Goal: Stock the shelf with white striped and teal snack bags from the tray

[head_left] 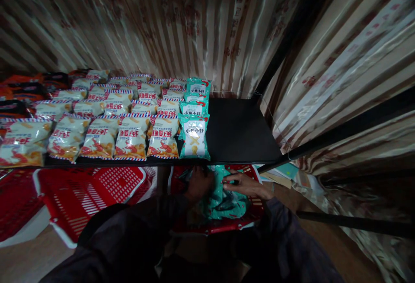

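Observation:
Below the shelf edge, both my hands reach into a red basket (pixel 256 213) that holds several teal snack bags (pixel 227 207). My right hand (pixel 244 184) comes in from the right, its bent fingers closed at the edge of one teal bag. Opposite it, my left hand (pixel 199 183) is in shadow against the left side of the same bags; its fingertips are hidden. On the shelf just above, a short column of teal snack bags (pixel 194 138) stands upright, one behind another.
Rows of cream and orange snack bags (pixel 131 138) fill the black shelf (pixel 243 131) leftward, with orange-black packets (pixel 24 90) at the far left. Another red basket (pixel 81 200) lies at lower left. A black frame post (pixel 292 36) and a striped curtain (pixel 194 27) bound the shelf.

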The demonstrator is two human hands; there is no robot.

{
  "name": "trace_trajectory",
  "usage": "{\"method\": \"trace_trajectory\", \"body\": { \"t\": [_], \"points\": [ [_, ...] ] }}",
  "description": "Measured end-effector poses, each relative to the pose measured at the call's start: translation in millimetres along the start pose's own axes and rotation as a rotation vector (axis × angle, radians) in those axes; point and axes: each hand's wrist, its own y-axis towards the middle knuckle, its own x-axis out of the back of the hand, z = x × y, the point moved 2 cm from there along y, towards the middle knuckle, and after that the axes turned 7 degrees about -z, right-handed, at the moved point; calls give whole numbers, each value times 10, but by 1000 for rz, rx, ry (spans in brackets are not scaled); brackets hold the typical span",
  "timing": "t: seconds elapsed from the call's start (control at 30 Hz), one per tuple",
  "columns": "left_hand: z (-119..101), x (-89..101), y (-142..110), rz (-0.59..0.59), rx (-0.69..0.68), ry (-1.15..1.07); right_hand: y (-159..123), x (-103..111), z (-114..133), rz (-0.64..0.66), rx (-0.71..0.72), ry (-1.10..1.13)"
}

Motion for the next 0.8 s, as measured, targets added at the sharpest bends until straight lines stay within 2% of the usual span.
{"method": "trace_trajectory", "body": {
  "t": [0.2,0.37,0.47,0.63,0.8],
  "points": [
    [11,161,-64,107,47,-29,45,-31,100,20,37,-33],
    [106,183,-100,217,126,-69,95,-47,111,-97,97,-197],
    [137,202,-114,243,155,-54,136,-47,161,-140,68,-218],
    [153,233,-125,279,226,-120,176,-27,270,-160,64,-47],
    [111,274,-222,383,253,-240,168,-38,334,-138,43,123]
  ]
}}
